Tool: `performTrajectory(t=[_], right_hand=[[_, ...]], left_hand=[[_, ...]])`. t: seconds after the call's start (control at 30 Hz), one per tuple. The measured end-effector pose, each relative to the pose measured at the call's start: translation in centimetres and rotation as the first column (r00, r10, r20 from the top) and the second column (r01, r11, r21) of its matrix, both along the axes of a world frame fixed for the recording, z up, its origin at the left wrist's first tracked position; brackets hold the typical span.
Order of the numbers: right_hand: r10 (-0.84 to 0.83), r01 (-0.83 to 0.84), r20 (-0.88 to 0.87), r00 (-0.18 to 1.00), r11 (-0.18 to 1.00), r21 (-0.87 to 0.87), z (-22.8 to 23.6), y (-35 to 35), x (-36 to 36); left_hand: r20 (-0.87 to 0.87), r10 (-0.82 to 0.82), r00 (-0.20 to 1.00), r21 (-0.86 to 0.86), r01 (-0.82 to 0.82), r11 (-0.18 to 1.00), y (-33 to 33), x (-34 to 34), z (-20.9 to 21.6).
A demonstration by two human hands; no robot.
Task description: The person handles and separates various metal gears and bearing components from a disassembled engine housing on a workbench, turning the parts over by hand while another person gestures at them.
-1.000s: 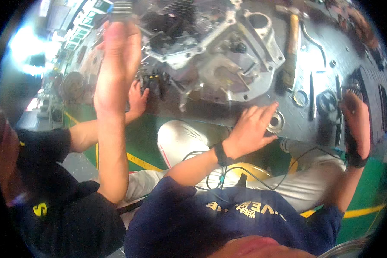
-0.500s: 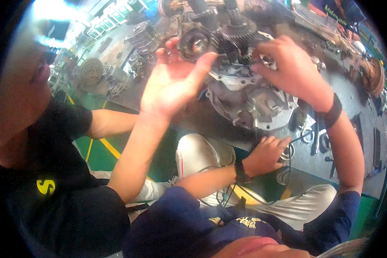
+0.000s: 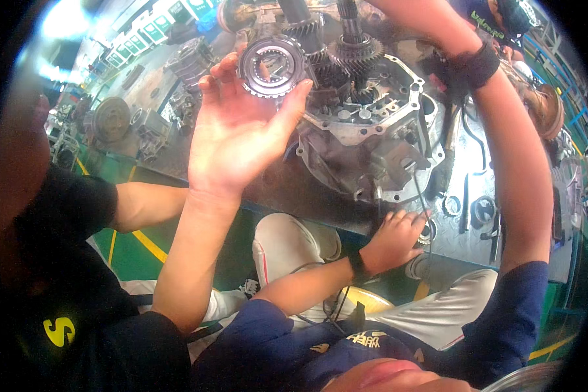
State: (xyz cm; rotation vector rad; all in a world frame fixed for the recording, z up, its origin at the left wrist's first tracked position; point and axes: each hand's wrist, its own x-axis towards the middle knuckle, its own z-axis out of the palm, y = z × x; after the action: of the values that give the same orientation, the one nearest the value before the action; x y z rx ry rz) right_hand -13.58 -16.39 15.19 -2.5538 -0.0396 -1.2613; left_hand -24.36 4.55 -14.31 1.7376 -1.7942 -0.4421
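My left hand (image 3: 395, 240) rests at the bench's near edge, fingers stretched out beside a small metal ring (image 3: 427, 230). A thin dark cable (image 3: 419, 186) runs close to its fingertips. Reaching far up, my right hand (image 3: 431, 19) is cut off by the top of the picture, so its fingers are hidden. Between my arms sits an open gearbox housing (image 3: 359, 134) with two upright gear shafts, one carrying a stacked gear cluster (image 3: 356, 52). A co-worker's hand (image 3: 232, 140) holds up a toothed synchronizer ring (image 3: 271, 68) left of the shafts.
On the metal bench right of the housing lie a bent rod (image 3: 475, 140), a straight bar (image 3: 466, 202) and a dark ring (image 3: 483, 209). Other gearbox parts (image 3: 153, 134) stand at the left. The co-worker in black (image 3: 78, 261) sits close on my left.
My right hand has moved up from over the housing to the picture's top edge. The co-worker's hand now shows the toothed ring clearly. My left hand stays at the bench edge.
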Motion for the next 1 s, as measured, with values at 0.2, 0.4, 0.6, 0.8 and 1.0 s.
performTrajectory(t=[0.2,0.4,0.6,0.8,1.0], right_hand=[[0.216,-0.209,-0.051,0.975,0.972,0.111,-0.3,-1.7,1.3],[0.126,-0.077,-0.108,0.986,0.922,0.380,-2.5,-0.9,1.0],[0.148,-0.012,-0.332,0.932,0.924,0.381,-3.6,-0.4,-1.0],[0.331,-0.152,-0.299,0.895,0.857,0.493,-4.3,-1.0,-1.0],[0.174,-0.054,-0.378,0.909,0.950,0.308,-4.1,-1.4,-4.4]], left_hand=[[0.049,0.002,0.999,-0.013,-0.002,1.000,-0.1,0.0,-0.1],[0.040,-0.001,0.999,0.014,0.000,1.000,0.1,0.1,-0.1],[0.043,-0.001,0.999,-0.002,0.002,1.000,0.1,0.1,0.1],[0.051,0.003,0.999,-0.021,-0.002,1.000,0.0,0.1,0.1],[0.043,0.017,0.999,-0.021,-0.016,1.000,0.0,0.0,-0.4]])
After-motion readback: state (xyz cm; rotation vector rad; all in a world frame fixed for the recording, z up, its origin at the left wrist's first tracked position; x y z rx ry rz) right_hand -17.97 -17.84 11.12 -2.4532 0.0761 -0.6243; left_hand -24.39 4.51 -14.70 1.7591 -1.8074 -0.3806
